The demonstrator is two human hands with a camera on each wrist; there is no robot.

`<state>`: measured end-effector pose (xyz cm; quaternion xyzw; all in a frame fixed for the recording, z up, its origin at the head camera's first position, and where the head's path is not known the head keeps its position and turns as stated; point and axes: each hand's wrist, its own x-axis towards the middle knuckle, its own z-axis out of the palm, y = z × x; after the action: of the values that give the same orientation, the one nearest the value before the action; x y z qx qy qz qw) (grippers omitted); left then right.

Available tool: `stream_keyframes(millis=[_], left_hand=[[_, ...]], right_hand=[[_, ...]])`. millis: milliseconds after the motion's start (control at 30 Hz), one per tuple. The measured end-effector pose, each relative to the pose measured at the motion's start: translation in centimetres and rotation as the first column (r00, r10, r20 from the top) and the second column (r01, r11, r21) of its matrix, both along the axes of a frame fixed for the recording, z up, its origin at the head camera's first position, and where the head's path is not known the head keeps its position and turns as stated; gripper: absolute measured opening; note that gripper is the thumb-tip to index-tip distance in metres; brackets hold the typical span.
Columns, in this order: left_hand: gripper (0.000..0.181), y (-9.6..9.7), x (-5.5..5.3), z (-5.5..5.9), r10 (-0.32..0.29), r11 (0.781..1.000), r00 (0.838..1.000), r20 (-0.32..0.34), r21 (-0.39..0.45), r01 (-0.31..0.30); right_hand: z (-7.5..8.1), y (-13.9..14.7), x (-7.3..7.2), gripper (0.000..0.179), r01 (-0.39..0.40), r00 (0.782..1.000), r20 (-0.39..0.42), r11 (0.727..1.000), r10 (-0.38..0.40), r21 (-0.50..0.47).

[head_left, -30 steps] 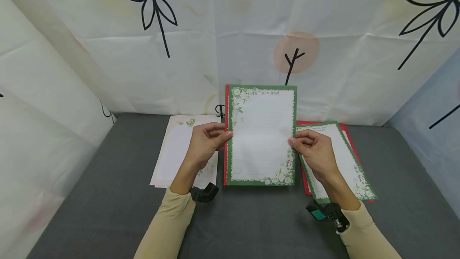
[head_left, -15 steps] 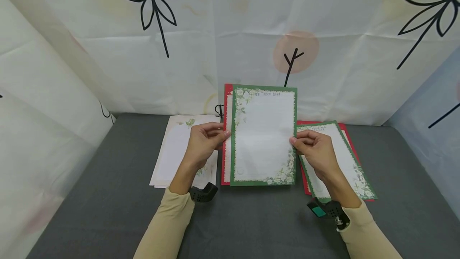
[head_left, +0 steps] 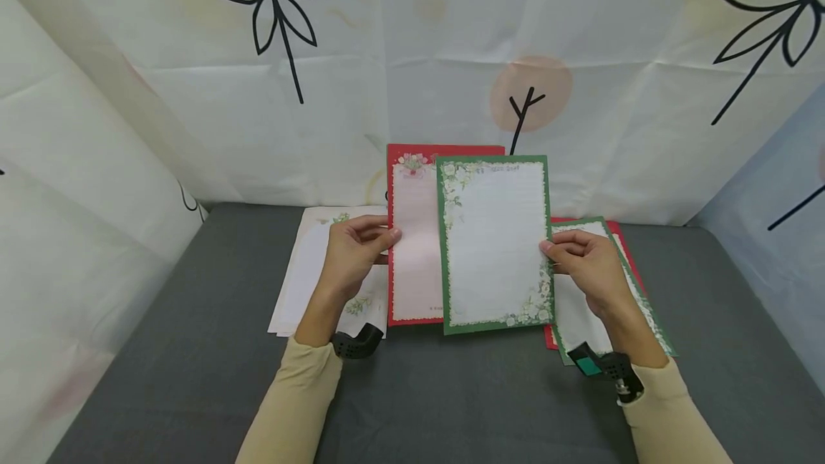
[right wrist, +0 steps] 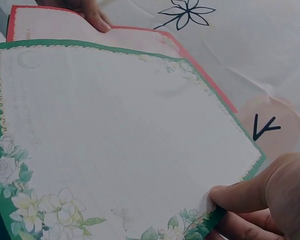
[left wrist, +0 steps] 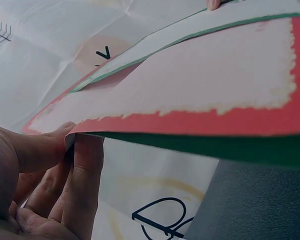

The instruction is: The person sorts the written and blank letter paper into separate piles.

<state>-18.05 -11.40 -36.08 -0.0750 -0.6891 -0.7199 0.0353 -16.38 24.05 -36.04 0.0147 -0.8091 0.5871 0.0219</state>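
Observation:
My left hand (head_left: 354,253) pinches the left edge of a red-bordered sheet of letter paper (head_left: 415,263), pink inside with a small flower print at its top. In the left wrist view, a green layer (left wrist: 200,147) shows beneath that red edge. My right hand (head_left: 586,267) pinches the right edge of a green-bordered sheet of letter paper (head_left: 496,249), white inside with white flowers in two corners. Both sheets are held up facing me. The green-bordered sheet overlaps the front of the red-bordered one, hiding much of its right part.
On the dark grey table (head_left: 412,399), pale sheets with leaf prints (head_left: 299,271) lie at left, partly behind my left hand. Green- and red-bordered sheets (head_left: 583,328) lie overlapped at right, partly behind my right hand. A white cloth (head_left: 438,34) with plant drawings hangs behind.
The green-bordered sheet has slid right with my right hand, while my left hand has shifted slightly left with the red-bordered one. Much more of the red-bordered sheet now shows.

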Motion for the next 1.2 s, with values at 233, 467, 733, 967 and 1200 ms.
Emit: stream_keyframes(millis=[233,467,733,967,1200], left_hand=[[0.027,-0.2,0.0,0.2,0.007,1.0,1.0,0.005,0.019,-0.007],[0.027,-0.4,0.0,0.2,0.016,1.0,1.0,0.002,0.02,-0.017],[0.028,-0.8,-0.1,0.1,0.036,0.999,0.999,-0.018,0.01,-0.036],[0.028,-1.1,-0.1,0.2,0.068,0.998,0.998,-0.009,0.006,-0.068],[0.029,-1.3,-0.1,0.3,0.071,0.997,0.997,-0.013,0.015,-0.071]], right_hand=[[0.3,2.1,-0.3,0.039,0.057,0.998,0.015,0.994,-0.058,0.095],[0.3,4.7,-0.3,0.037,0.153,0.986,0.044,0.979,-0.16,0.132],[0.5,8.2,0.2,0.027,0.228,0.96,0.123,0.958,-0.251,0.175],[0.4,10.3,0.4,0.051,0.307,0.91,0.192,0.91,-0.366,0.278],[0.4,11.9,0.8,0.054,0.353,0.87,0.237,0.882,-0.432,0.313]])
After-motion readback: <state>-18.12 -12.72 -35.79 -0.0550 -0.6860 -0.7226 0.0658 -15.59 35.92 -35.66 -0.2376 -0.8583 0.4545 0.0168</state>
